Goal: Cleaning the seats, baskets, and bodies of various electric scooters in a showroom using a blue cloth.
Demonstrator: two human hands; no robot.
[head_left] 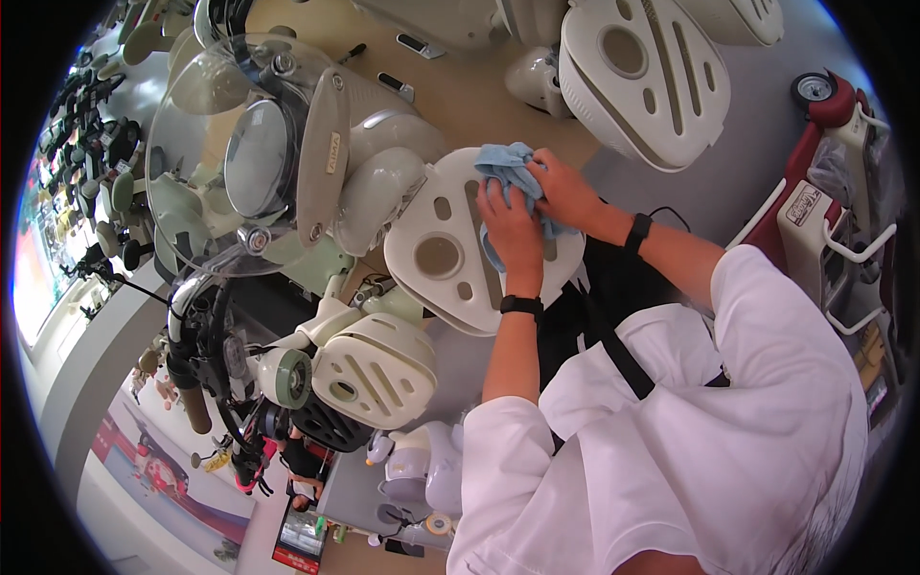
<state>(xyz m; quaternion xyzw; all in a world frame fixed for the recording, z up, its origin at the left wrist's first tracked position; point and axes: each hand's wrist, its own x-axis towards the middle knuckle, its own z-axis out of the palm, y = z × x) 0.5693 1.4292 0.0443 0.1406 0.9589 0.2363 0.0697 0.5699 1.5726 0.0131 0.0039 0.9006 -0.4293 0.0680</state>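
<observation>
A crumpled light-blue cloth (505, 161) lies against a cream plastic basket (407, 216) with long slots and a round hole. My right hand (572, 195) has its fingers closed around the cloth's upper part. Just left of it, my left hand (513, 228) presses the cloth to the slotted face with its fingers bent over it. Part of the cloth hangs below and between the two hands. The basket adjoins the cream front of a scooter (383, 187), which has a clear windshield (177, 144) and a round lamp or mirror (259, 158).
Another cream slotted basket (661, 125) stands at the upper right, and a smaller one (383, 369) sits below left. Dark handlebars (196, 369) crowd the left side. A red and cream vehicle (815, 192) stands at the far right. Another person (305, 470) is in the lower-left background.
</observation>
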